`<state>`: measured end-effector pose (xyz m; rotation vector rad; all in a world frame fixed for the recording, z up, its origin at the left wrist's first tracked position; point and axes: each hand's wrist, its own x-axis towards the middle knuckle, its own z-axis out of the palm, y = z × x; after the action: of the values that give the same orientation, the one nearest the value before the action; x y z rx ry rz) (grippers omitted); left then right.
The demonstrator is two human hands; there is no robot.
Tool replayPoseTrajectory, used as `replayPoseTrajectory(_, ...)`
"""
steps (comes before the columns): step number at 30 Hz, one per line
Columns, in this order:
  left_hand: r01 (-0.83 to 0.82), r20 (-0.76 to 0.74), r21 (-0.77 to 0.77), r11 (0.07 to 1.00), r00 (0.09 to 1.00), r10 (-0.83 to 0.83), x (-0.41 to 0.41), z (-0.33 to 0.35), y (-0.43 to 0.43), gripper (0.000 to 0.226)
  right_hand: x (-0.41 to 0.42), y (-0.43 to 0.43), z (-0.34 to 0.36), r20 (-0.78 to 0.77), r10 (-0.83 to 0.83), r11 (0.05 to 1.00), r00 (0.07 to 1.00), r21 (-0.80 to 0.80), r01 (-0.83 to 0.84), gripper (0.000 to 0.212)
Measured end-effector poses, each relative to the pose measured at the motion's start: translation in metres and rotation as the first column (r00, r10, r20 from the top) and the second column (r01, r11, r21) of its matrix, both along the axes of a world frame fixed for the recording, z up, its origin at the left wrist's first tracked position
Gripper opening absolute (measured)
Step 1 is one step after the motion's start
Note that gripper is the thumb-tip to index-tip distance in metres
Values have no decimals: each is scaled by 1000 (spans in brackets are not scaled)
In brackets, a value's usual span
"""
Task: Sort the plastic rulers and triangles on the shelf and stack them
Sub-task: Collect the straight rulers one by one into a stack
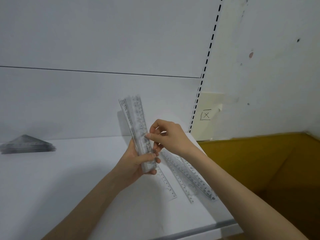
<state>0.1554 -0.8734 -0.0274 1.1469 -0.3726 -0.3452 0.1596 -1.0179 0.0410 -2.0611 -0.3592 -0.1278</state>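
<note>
Left hand [134,164] grips rulers [136,118]; right fingers [152,135] pinch them.

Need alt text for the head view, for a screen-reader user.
A left hand grips a bundle of clear rulers roughly upright above a white shelf while the right hand pinches its edge midway up. Loose rulers lie on the shelf near its right end, and a stack of triangles sits at far left.
</note>
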Motion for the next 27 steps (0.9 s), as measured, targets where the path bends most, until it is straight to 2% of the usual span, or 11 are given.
replayPoseTrajectory(2, -70, -28, -26, 997, 997, 69, 1, 0, -1, 64, -1, -6, -6, 9, -53, 995, 999, -83, 53, 15)
replayPoseTrajectory(3, -109, -34, -45, 993, 994, 108, 1, 0, -1, 62, -2, -10, -11, 22, -77, 978, 997, -193, 80, 14)
replayPoseTrajectory(6, -209, -54, -105, 972, 977, 204, 5, 2, 1, 57, -10, -18, -31, 15, -80, 818, 997, -570, 74, 19)
replayPoseTrajectory(8, -243, -65, -143, 959, 970, 236, 6, 3, 3, 53, -20, -15, -44, -42, -62, 747, 997, -664, 19, 28)
replayPoseTrajectory(16, -275, -68, -170, 946, 961, 267, 6, 6, 8, 46, -58, -16, -58, -50, -66, 809, 997, -588, 24, 26)
replayPoseTrajectory(27, -228, -62, -151, 962, 973, 221, 3, 4, 4, 52, -121, -21, -56, -63, -3, 788, 998, -615, -37, 32)
